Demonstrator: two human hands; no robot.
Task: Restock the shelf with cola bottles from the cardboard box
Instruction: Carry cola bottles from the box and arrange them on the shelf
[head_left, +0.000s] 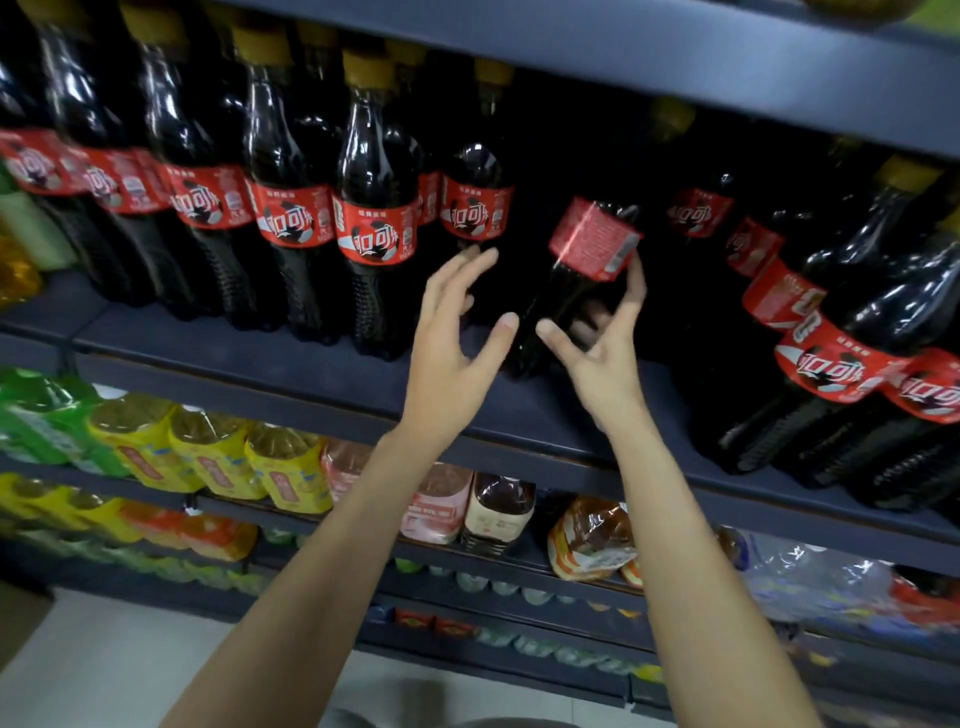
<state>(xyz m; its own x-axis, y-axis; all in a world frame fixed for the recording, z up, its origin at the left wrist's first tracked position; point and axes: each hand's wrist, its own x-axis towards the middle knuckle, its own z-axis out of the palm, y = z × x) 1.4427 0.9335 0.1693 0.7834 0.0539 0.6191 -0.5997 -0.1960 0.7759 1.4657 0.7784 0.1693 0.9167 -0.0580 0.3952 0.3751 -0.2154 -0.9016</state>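
Cola bottle (576, 280) tilted in gap on shelf (291, 358), base on deck, neck leaning toward 1 o'clock, label back facing out; likely mid-placement; right hand (597, 353) wraps fingers round lower body, steadying tilt; left hand (452, 343) at 9 o'clock of bottle, fingers spread, grasping nothing, apart from it; stocked bottles (379, 228) at 9 o'clock; larger bottles (841, 364) at 3 o'clock; cardboard box out of view.
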